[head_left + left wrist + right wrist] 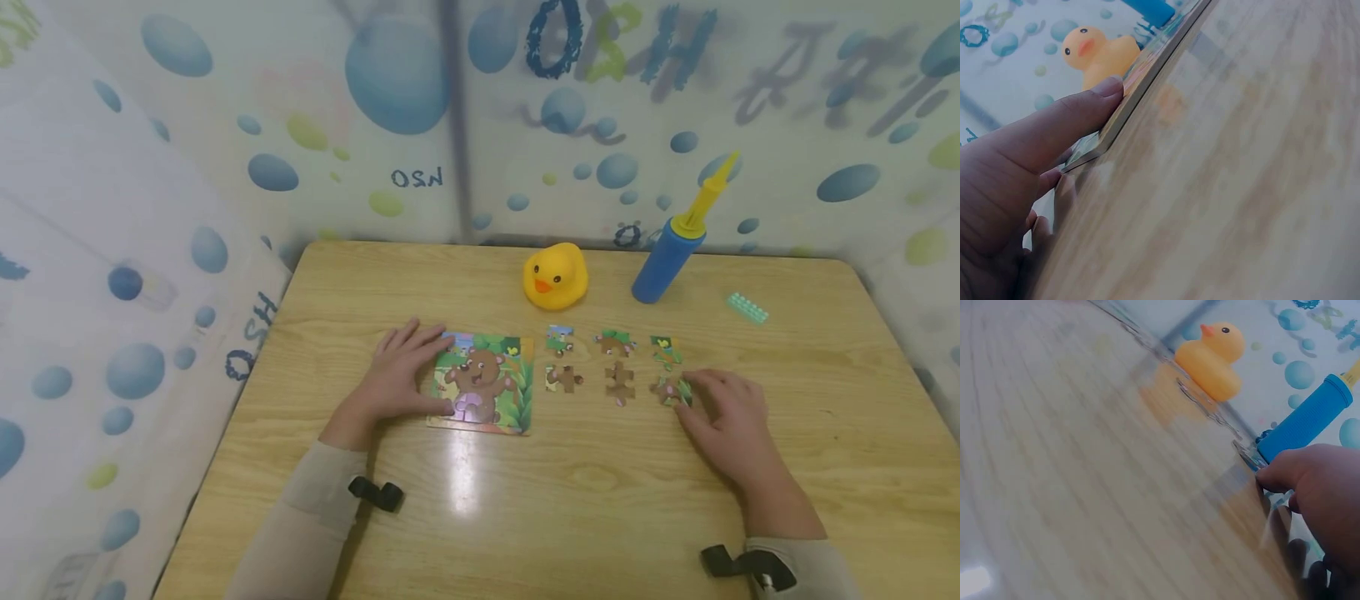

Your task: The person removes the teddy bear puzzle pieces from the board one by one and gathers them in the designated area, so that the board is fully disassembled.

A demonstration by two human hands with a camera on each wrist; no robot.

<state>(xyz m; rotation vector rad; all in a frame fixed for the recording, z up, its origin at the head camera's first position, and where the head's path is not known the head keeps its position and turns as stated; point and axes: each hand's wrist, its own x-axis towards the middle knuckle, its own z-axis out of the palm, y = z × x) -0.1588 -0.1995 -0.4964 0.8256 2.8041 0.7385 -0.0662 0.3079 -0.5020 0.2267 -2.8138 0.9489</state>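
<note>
A square bear puzzle board lies on the table, its bear picture face up. My left hand rests at the board's left side, fingers spread and the thumb lying on the board's edge. To the right, my right hand pinches a puzzle piece between thumb and forefinger, low at the table. Beside it lie more pieces in two short rows: a brown piece, a brown and green piece, a blue and green piece, a piece with brown and green and a green piece.
Behind the pieces sits a yellow rubber duck. A blue hand pump with a yellow nozzle stands near the back edge, and a mint toy brick lies at the back right. A patterned wall borders the wooden table.
</note>
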